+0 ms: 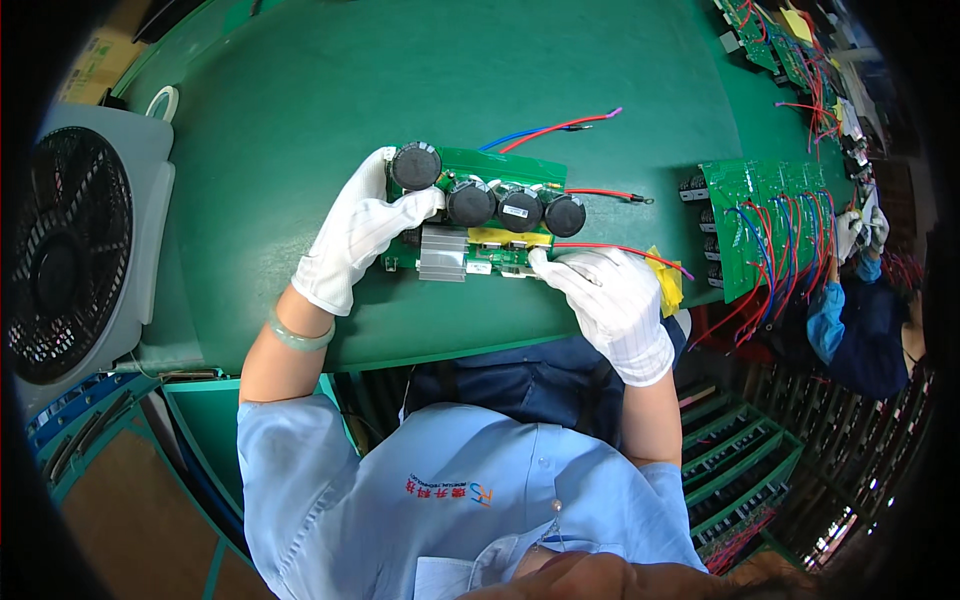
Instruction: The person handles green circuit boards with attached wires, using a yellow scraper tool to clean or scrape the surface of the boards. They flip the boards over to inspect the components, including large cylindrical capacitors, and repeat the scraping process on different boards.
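A green circuit board [500, 163] lies on the green table in front of me. It carries several black round capacitors [520, 209], a grey heat sink [442, 254] and yellow tape along its middle. Red and blue wires [560, 129] run out from its far and right sides. My left hand [360, 228], in a white glove, grips the board's left end, thumb by the capacitors. At the near right edge, my white-gloved right hand [612, 292] is closed with its fingertips against the board; whether they pinch a small part there is hidden.
A fan [75, 250] stands at the left. Several wired circuit boards [765, 220] lie to the right, with more at the far right. Yellow tape pieces [667, 280] lie beside my right hand. A co-worker's gloved hands [860, 232] are at the right edge. A green rack [740, 465] stands below.
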Motion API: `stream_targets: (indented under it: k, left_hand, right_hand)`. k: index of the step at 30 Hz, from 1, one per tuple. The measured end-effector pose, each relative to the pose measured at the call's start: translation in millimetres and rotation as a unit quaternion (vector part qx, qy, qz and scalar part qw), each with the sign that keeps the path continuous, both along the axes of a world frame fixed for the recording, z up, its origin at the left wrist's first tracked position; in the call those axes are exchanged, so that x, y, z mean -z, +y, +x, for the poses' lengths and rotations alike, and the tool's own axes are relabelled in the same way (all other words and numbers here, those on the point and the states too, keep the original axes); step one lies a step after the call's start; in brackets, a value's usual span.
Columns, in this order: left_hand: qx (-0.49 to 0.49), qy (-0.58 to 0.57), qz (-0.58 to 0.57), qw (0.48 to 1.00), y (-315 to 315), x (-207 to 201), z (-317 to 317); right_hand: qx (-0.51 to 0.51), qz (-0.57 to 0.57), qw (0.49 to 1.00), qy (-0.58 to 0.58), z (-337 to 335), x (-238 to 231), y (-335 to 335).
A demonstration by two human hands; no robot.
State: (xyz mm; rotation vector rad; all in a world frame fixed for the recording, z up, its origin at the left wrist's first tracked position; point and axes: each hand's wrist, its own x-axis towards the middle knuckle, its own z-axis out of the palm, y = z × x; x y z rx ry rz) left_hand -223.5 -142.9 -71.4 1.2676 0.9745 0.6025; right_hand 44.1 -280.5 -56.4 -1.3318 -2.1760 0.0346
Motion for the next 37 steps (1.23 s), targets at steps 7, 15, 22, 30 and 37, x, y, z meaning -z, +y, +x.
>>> stream_targets:
  k: [7,15,22,30,37]
  left_hand:
    - [-0.003,-0.009,0.016,1.0,-1,5,-3]
    - [-0.034,0.01,0.045,0.998,-2,-1,0]
    - [-0.03,0.025,0.003,0.999,6,23,-14]
    - [0.042,0.031,0.086,0.995,12,16,-26]
    - [0.124,-0.006,0.046,0.991,43,14,-19]
  right_hand:
    - [0.156,-0.076,0.961,0.214,0,17,-16]
    - [0.179,-0.081,0.958,0.21,3,32,-19]
    - [0.154,0.03,0.972,0.176,10,34,-11]
    - [0.165,0.023,0.959,0.23,10,39,-17]
    - [0.144,0.053,0.96,0.234,13,52,-17]
